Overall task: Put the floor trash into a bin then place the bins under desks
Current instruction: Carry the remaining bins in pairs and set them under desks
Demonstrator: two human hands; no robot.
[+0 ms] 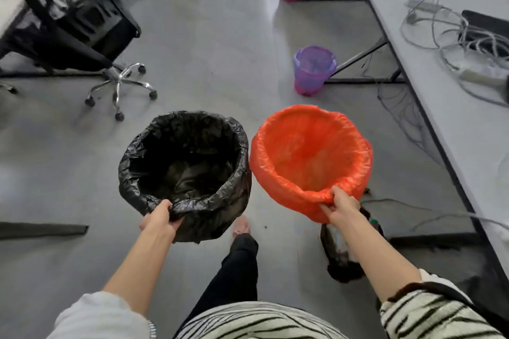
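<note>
Left hand (159, 219) grips black-lined bin (184, 170) by near rim. Right hand (340, 205) pinches orange-lined bin (311, 157) rim; both held w/ bins side by side above floor.

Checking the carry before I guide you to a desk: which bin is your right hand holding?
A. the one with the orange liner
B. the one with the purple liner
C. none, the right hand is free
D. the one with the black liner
A: the right hand pinches the near rim of the orange-lined bin, while the left hand grips the black-lined bin; the purple-lined bin stands on the floor by the desk frame.
</note>
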